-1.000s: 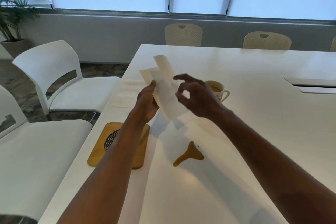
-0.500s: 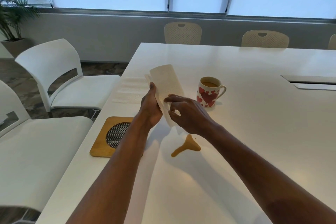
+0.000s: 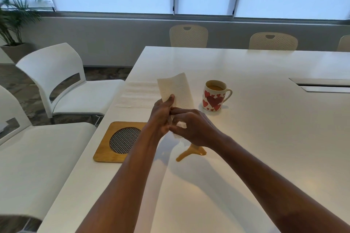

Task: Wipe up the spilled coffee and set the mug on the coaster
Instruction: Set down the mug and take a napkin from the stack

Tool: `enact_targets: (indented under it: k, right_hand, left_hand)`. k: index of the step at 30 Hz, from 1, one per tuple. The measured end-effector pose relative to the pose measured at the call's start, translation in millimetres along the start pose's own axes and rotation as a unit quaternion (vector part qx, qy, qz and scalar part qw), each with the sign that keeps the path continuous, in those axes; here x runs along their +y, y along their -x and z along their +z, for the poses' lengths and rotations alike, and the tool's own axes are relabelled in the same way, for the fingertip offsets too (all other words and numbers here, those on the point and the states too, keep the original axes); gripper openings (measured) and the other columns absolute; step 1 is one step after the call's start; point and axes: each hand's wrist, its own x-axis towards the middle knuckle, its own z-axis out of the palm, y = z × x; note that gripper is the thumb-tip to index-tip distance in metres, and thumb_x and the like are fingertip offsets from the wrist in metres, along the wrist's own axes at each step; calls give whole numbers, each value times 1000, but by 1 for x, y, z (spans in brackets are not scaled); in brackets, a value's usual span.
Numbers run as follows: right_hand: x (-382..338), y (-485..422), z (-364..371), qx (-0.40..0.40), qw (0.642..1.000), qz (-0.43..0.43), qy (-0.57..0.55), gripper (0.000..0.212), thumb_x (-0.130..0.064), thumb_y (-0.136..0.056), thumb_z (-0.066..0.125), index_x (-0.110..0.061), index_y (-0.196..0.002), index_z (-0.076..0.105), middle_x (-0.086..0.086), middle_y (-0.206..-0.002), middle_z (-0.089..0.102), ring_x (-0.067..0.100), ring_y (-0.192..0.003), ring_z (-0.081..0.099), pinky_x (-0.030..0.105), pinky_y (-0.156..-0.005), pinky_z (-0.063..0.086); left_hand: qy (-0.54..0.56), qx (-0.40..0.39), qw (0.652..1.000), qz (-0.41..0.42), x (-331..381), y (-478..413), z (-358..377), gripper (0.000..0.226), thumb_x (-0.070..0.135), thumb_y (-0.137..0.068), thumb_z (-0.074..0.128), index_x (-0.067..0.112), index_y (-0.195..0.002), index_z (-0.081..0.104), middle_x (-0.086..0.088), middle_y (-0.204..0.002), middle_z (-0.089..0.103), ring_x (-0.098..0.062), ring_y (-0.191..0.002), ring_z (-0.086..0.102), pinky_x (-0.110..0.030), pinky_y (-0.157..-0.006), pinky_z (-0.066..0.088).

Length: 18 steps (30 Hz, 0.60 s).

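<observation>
Over the near left part of the white table (image 3: 265, 123), from my head camera, I see both hands raised above the surface and working one folded paper towel (image 3: 176, 89). My left hand (image 3: 161, 117) pinches the towel with the thumb laid against its front face, the sheet standing up past the fingers and tilted away from me. My right hand (image 3: 195, 128) has its fingers curled in, pinching the lower end of the same towel right against the left hand. Just below the right wrist the spilled coffee (image 3: 191, 153) lies as a small tan puddle with a tail running toward me, unwiped. The mug (image 3: 215, 98), white with red hearts and with coffee inside, stands upright on the bare table beyond the hands, handle to the right, well apart from the coaster (image 3: 119, 142). That coaster, a square wooden one with a round mesh centre, sits near the table's left edge, beside my left forearm. More paper towels (image 3: 140, 94) lie flat on the table behind the left hand. White chairs (image 3: 56, 81) stand along the left side.
</observation>
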Motion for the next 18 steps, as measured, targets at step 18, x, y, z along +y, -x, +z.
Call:
enact_targets:
  k: [18]
  right_hand:
    - [50, 8, -45, 143, 828, 355, -409, 31, -8, -86, 71, -2, -115, 63, 9, -108, 73, 24, -96, 72, 42, -78, 62]
  left_hand:
    - [-90, -113, 989, 31, -1, 4, 13, 27, 19, -91, 62, 14, -117, 58, -7, -103, 70, -24, -90, 71, -36, -71, 59]
